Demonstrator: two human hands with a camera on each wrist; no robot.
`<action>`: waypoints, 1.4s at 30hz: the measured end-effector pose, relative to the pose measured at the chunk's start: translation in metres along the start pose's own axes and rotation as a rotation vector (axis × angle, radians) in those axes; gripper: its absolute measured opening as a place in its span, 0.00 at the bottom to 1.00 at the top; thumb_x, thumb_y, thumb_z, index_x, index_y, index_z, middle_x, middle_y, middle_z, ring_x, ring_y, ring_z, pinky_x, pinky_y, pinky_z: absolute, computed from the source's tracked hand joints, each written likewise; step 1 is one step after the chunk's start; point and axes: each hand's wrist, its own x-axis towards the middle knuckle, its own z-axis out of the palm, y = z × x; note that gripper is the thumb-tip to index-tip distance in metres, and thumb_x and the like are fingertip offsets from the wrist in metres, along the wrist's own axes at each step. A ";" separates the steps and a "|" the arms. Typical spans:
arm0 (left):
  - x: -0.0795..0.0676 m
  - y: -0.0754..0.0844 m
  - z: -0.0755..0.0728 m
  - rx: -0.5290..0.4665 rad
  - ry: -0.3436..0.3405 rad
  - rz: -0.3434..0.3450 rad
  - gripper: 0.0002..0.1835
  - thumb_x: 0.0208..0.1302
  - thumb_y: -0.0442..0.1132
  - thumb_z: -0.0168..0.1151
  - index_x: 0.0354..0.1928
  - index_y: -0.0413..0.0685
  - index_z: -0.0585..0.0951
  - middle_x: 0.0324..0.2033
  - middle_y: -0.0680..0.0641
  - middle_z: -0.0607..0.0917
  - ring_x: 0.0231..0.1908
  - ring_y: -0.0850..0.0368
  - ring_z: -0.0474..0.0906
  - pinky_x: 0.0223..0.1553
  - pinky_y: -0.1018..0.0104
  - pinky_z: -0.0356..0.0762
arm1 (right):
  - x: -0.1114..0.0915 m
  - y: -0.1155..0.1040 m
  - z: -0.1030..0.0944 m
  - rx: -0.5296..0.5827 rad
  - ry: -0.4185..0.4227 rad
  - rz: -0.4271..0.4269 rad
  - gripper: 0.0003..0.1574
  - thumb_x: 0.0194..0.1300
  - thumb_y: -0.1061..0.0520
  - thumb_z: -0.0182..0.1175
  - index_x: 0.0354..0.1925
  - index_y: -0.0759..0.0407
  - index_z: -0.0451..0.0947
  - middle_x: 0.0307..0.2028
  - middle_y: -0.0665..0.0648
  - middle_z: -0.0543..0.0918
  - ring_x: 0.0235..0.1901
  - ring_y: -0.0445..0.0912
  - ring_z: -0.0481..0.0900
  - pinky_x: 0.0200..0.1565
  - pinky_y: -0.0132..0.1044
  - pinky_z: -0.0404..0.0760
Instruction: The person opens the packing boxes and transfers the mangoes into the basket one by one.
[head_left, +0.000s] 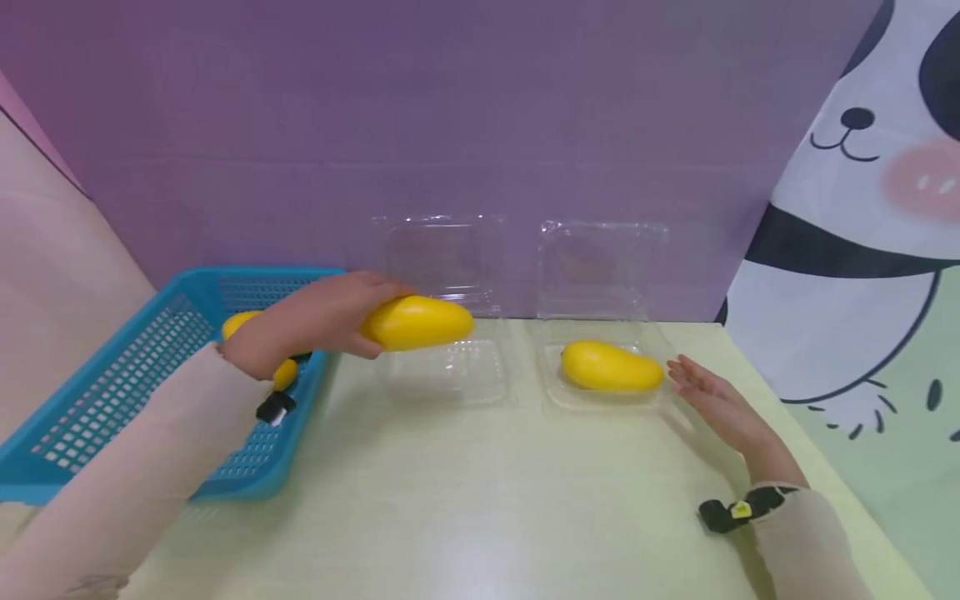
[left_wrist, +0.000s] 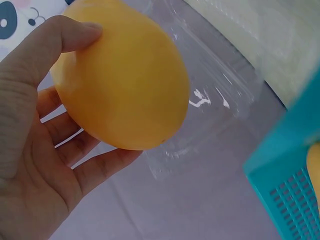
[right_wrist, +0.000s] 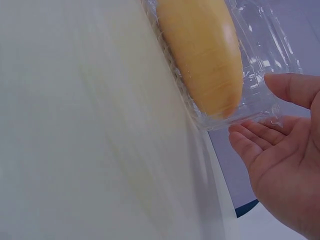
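My left hand [head_left: 341,312] grips a yellow mango [head_left: 423,323] in the air, thumb on one side and fingers on the other, as the left wrist view shows. Behind and below it stands a clear plastic clamshell box [head_left: 450,392] with its lid raised. A second clear clamshell box [head_left: 555,398], also lid up, holds another mango [head_left: 611,367] lying on its side. At the right end of that box is my right hand [head_left: 720,404], its fingers fairly straight and holding nothing. Whether its fingertips touch the box's edge I cannot tell.
A blue perforated basket [head_left: 288,458] stands at the left of the pale table [head_left: 480,517], partly covered by my left arm. More yellow mangoes [head_left: 238,323] lie in it. A purple backdrop [head_left: 480,108] rises behind the boxes, and a panda picture [head_left: 847,317] is at the right.
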 end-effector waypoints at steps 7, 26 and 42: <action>-0.023 -0.018 -0.004 -0.017 0.024 -0.067 0.36 0.51 0.42 0.69 0.64 0.53 0.68 0.53 0.51 0.78 0.46 0.54 0.71 0.47 0.56 0.73 | -0.002 -0.003 0.000 0.001 0.000 -0.016 0.45 0.75 0.47 0.41 0.72 0.65 0.28 0.73 0.67 0.40 0.70 0.66 0.39 0.65 0.64 0.44; -0.079 -0.060 -0.003 0.022 0.041 -0.142 0.39 0.49 0.41 0.71 0.64 0.42 0.67 0.57 0.40 0.76 0.47 0.47 0.71 0.47 0.47 0.73 | 0.000 -0.004 0.003 0.008 0.003 -0.014 0.44 0.75 0.48 0.41 0.72 0.66 0.29 0.72 0.69 0.41 0.70 0.67 0.39 0.65 0.65 0.43; -0.119 -0.093 0.006 0.015 0.041 -0.196 0.36 0.45 0.38 0.73 0.59 0.40 0.71 0.46 0.45 0.81 0.38 0.53 0.72 0.38 0.58 0.74 | 0.000 -0.002 0.002 -0.023 0.005 0.015 0.44 0.75 0.48 0.41 0.73 0.64 0.29 0.72 0.69 0.42 0.70 0.67 0.40 0.65 0.66 0.45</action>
